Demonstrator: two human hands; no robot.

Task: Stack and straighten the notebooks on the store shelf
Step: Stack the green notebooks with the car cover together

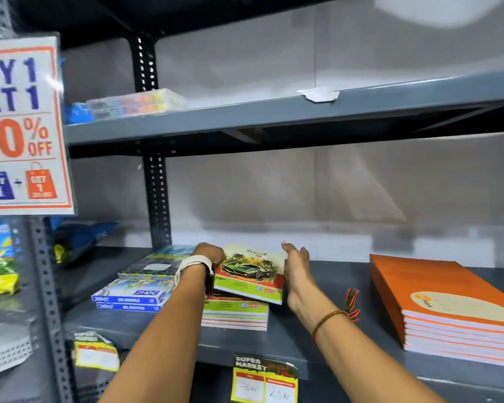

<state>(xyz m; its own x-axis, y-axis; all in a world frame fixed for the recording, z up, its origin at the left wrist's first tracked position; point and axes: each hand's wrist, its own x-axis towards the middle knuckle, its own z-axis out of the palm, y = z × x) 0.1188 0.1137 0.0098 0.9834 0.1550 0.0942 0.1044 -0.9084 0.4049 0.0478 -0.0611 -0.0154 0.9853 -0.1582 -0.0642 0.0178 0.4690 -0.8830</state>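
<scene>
A notebook with a green car on its cover (252,271) lies askew on top of a short stack of matching notebooks (234,314) on the grey shelf (317,341). My left hand (208,253), with a watch on the wrist, is curled over the notebook's left far corner. Pressed flat against the notebook's right edge is my right hand (296,267), fingers extended. A taller stack of orange notebooks (448,309) sits at the right of the same shelf.
Blue boxes of oil pastels (134,295) and a dark book lie just left of the car stack. A slotted upright post (157,199) stands behind them. Price tags (264,379) hang from the shelf's front edge. A sale sign (24,126) hangs at left.
</scene>
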